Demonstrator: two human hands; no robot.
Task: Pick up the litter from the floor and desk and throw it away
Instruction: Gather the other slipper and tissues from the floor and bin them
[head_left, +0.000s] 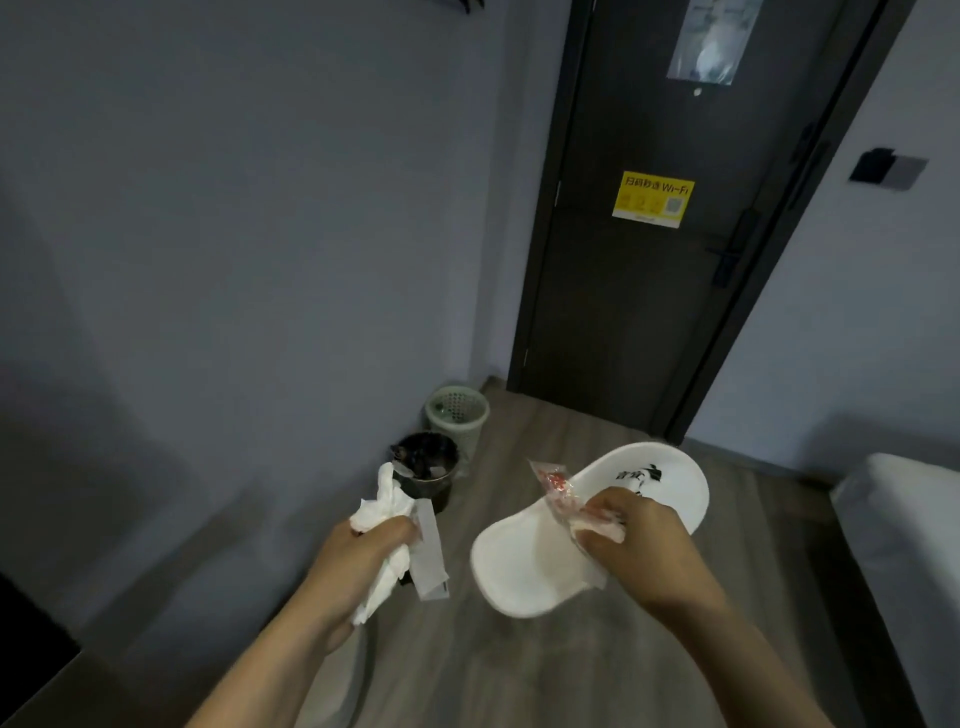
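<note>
Wood floor (519, 675) and a dark door (649, 312) lie ahead. My left hand (363, 548) grips white tissues (387, 506). My right hand (639, 551) grips a white slipper (519, 571) and a red wrapper (558, 491). I think nothing I hold is thrown away yet. The black bin (428, 462) sits just past my left hand.

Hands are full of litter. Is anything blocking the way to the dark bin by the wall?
Nothing visible does. Only bare wood floor lies between the dark bin and the left hand gripping tissues or the right hand gripping the white container.
</note>
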